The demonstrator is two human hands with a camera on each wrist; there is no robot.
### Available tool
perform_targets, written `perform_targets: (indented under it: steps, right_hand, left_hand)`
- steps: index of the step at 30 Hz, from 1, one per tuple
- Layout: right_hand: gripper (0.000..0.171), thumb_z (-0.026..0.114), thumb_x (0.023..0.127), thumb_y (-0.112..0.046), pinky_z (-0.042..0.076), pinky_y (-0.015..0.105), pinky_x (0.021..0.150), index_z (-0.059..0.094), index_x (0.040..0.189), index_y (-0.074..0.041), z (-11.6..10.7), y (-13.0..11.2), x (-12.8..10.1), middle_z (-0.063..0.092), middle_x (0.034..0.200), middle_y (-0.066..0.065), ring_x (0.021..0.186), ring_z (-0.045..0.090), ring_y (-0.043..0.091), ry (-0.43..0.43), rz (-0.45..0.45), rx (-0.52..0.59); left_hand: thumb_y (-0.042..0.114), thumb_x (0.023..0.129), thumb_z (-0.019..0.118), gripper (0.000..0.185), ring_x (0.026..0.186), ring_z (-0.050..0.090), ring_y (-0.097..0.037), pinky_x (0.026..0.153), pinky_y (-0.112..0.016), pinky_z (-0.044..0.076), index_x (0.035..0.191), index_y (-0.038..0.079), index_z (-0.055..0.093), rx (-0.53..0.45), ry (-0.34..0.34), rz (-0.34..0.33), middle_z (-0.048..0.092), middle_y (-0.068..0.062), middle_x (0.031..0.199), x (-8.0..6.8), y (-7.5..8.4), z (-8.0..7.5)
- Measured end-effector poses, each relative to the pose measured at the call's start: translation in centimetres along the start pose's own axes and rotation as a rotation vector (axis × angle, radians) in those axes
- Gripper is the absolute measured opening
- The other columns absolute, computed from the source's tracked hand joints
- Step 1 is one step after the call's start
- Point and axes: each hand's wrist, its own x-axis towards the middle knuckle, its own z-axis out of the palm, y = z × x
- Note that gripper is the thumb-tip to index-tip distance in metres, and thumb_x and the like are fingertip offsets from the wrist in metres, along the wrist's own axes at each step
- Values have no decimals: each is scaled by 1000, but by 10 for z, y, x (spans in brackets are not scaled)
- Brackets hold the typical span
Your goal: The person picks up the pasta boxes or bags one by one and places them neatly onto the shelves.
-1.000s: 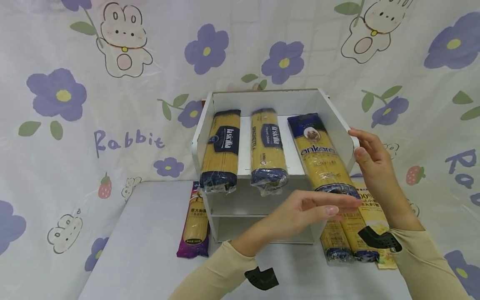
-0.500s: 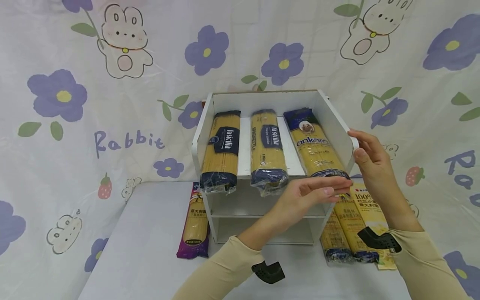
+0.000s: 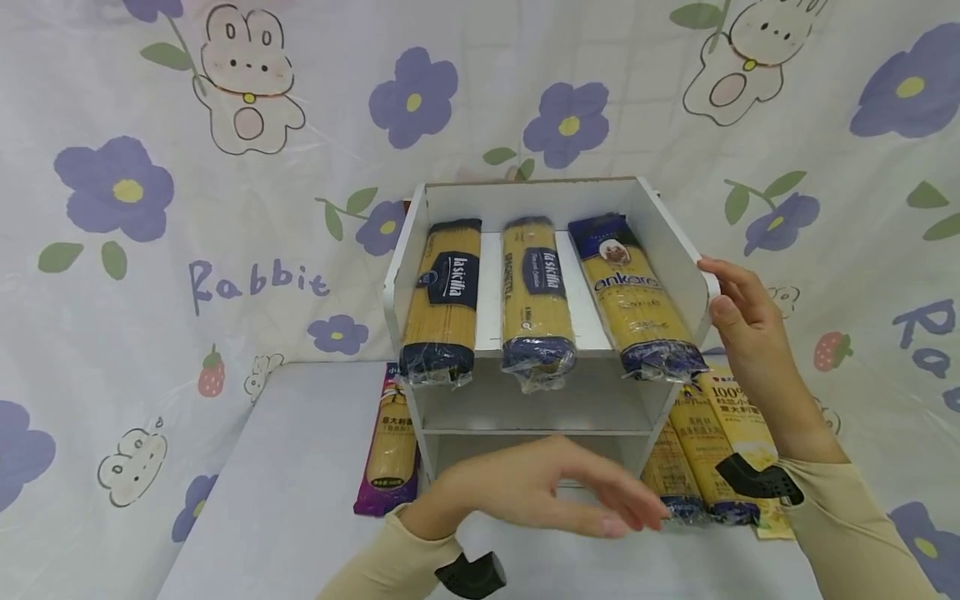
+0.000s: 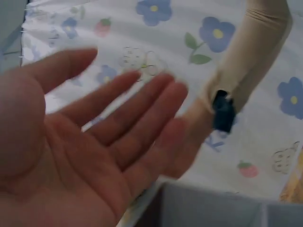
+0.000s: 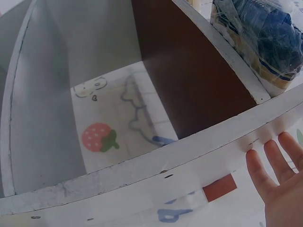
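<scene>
Head view: three long clear-wrapped spaghetti packs lie side by side on the top shelf of the white wooden shelf unit (image 3: 678, 250), mid-frame.
Done: two blue-labelled yellow spaghetti packs (image 3: 442, 300) at left and centre, and the dark-blue-topped yellow spaghetti pack (image 3: 633, 300) at right, each overhanging the front edge.
Left: I judge the packs on the surface remain to be shelved — the purple-wrapped pasta pack (image 3: 390, 442) lower left of the unit, the yellow pasta packs (image 3: 712, 450) lower right.
Left hand (image 3: 547, 492): empty, fingers straight and apart, low in frame before the lower shelves.
Right hand (image 3: 750, 333): fingers rest against the unit's right wall, gripping nothing.
In the way: my left hand hides part of the bottom shelf.
Around: flower-and-rabbit printed cloth (image 3: 225, 208) behind.
</scene>
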Motion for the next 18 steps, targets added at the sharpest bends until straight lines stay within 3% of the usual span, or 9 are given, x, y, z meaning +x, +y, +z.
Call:
perform_targets:
  steps: [3,6,10,13,16,18]
  right_hand:
    - [44,44,105,-15,45,16,101,39,149,-7,0,-1,0,43,151,3,126,48,13,-12,-6,1]
    - [44,45,105,-16,45,16,101,39,148,-8,0,-1,0,44,151,4,126,49,13,-7,-5,-1]
    - [44,46,105,-15,45,16,102,40,148,-7,2,-2,-1,44,151,3,126,48,14,-6,-16,19]
    - [44,45,104,-14,45,17,102,40,148,-6,3,-2,0,45,150,3,126,48,14,-21,-42,45]
    - [44,45,105,-14,45,18,101,40,148,-6,4,-1,0,44,150,4,127,47,15,-35,-58,58]
    - [44,45,105,-14,44,17,102,40,148,-7,4,-1,0,43,151,4,129,47,15,-32,-52,50]
  left_hand:
    - [23,106,47,44,117,65,-13,105,-33,52,134,-10,51,26,-45,124,61,-29,129,-38,14,-5]
    - [27,105,47,45,113,68,-24,97,-40,56,132,-8,54,94,71,276,65,-28,122,-80,26,-12]
    - [11,104,46,33,103,70,-23,87,-39,59,132,1,59,165,412,407,71,-14,118,-138,31,-18]
    - [-1,101,43,34,98,70,-18,85,-32,59,131,0,60,203,688,457,73,-6,115,-175,24,-21]
    - [-11,98,41,35,94,70,-16,82,-26,59,128,-8,59,249,946,407,73,-5,109,-204,9,-27]
    - [-14,96,43,35,93,70,-14,80,-23,58,128,-10,57,273,1096,292,73,-3,106,-222,-5,-32]
